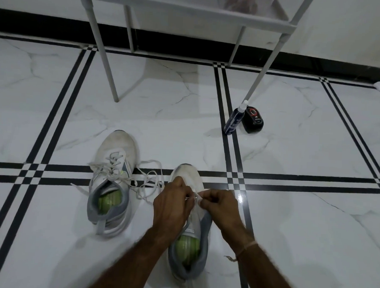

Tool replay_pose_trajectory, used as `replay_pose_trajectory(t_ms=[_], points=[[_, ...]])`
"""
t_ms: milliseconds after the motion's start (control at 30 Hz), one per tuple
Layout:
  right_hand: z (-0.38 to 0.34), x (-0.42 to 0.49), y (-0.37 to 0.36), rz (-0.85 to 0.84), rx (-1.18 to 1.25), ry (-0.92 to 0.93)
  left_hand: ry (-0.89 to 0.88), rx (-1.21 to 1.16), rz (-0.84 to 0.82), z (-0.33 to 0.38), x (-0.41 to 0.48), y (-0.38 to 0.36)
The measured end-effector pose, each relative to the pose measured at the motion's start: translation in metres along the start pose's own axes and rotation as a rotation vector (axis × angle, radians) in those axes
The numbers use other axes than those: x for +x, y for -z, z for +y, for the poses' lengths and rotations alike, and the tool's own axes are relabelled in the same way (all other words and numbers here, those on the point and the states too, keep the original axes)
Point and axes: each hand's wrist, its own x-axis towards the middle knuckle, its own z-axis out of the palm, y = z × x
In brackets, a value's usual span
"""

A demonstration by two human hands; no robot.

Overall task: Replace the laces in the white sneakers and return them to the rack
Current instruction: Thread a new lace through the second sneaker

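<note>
Left of my fingers, the laced sneaker stands on the floor, its lace trailing toward them. My left hand and right hand, fingers curled, pinch lace over the second sneaker. Rightward lies open floor; beyond stand the rack legs and a bottle.

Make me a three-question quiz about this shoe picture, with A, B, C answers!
1. Where is the blue spray bottle?
A. beside the black container on the floor
B. inside a sneaker
C. on the rack shelf

2. What colour are the insoles?
A. red
B. green
C. black

3. What are the left hand and right hand doing?
A. lying flat
B. lifting the bottle
C. pinching a lace over the nearer sneaker

Answers: 1 A, they sit together near the rack's leg; 2 B, green shows in both openings; 3 C, both grips meet at the lace.
</note>
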Motion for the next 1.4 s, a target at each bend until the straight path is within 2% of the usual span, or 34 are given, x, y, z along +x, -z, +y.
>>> replay_pose_trajectory(t_ms=[100, 233, 267, 367, 500, 533, 567, 600, 667, 700, 733, 767, 800, 867, 900, 933, 1033, 1067, 1100, 1200, 1233, 1267, 1300, 1400], points=[[0.005, -0.001, -0.003, 0.040, -0.091, 0.060, 0.025, -0.007, -0.006, -0.003, -0.001, -0.006], [0.010, -0.004, 0.001, -0.031, 0.131, 0.019, 0.100, -0.147, 0.013, -0.008, -0.004, -0.012], [0.012, -0.004, 0.001, 0.008, 0.116, 0.034, 0.110, -0.161, 0.018, -0.007, -0.004, -0.014], [0.014, 0.004, -0.005, 0.149, -0.005, 0.088, 0.130, -0.167, 0.014, -0.006, -0.005, -0.017], [0.009, 0.006, -0.015, 0.177, -0.313, 0.266, 0.066, -0.164, -0.019, -0.013, -0.006, -0.015], [0.010, 0.007, -0.016, 0.178, -0.321, 0.269, 0.040, -0.176, -0.027, -0.017, -0.006, -0.014], [0.008, 0.010, -0.008, 0.188, -0.211, 0.221, 0.011, -0.178, -0.039, -0.020, -0.006, -0.013], [0.000, 0.013, 0.006, 0.216, 0.025, 0.119, -0.006, -0.178, -0.050, -0.023, -0.006, -0.013], [-0.020, 0.018, 0.050, 0.281, 0.743, -0.048, -0.010, -0.169, -0.042, -0.027, -0.004, -0.011], [-0.027, 0.020, 0.069, 0.291, 1.036, -0.058, 0.001, -0.160, -0.033, -0.030, -0.004, -0.011], [-0.031, 0.021, 0.082, 0.306, 1.032, 0.001, 0.005, -0.155, -0.030, -0.028, -0.003, -0.011], [-0.035, 0.021, 0.084, 0.297, 0.824, 0.075, 0.009, -0.162, -0.031, -0.029, -0.003, -0.011], [-0.035, 0.020, 0.077, 0.265, 0.486, 0.177, 0.012, -0.183, -0.034, -0.027, -0.003, -0.012], [-0.018, 0.016, 0.046, 0.095, -0.046, 0.347, 0.027, -0.216, -0.032, -0.024, -0.001, -0.013], [-0.004, 0.016, 0.032, 0.012, -0.230, 0.367, 0.035, -0.211, -0.027, -0.023, 0.001, -0.012], [0.008, 0.017, 0.021, -0.020, -0.333, 0.360, 0.042, -0.197, -0.024, -0.021, 0.001, -0.012], [0.025, 0.021, 0.006, 0.025, -0.392, 0.402, 0.055, -0.150, -0.012, -0.020, 0.001, -0.010], [0.018, 0.020, 0.008, 0.059, -0.311, 0.379, 0.053, -0.147, -0.009, -0.020, 0.001, -0.009], [0.006, 0.019, 0.017, 0.079, -0.085, 0.306, 0.053, -0.139, -0.009, -0.019, 0.000, -0.006], [-0.036, 0.021, 0.062, 0.191, 0.959, 0.033, 0.086, -0.095, 0.021, -0.021, -0.001, 0.000], [-0.043, 0.022, 0.077, 0.217, 1.012, 0.012, 0.091, -0.093, 0.034, -0.021, 0.000, 0.001], [-0.042, 0.024, 0.084, 0.236, 0.835, 0.051, 0.092, -0.098, 0.038, -0.021, -0.001, 0.001], [-0.042, 0.021, 0.080, 0.217, 0.547, 0.111, 0.094, -0.110, 0.034, -0.020, -0.001, 0.002], [-0.009, 0.016, 0.035, -0.021, -0.271, 0.280, 0.086, -0.146, 0.012, -0.018, 0.001, 0.005]])
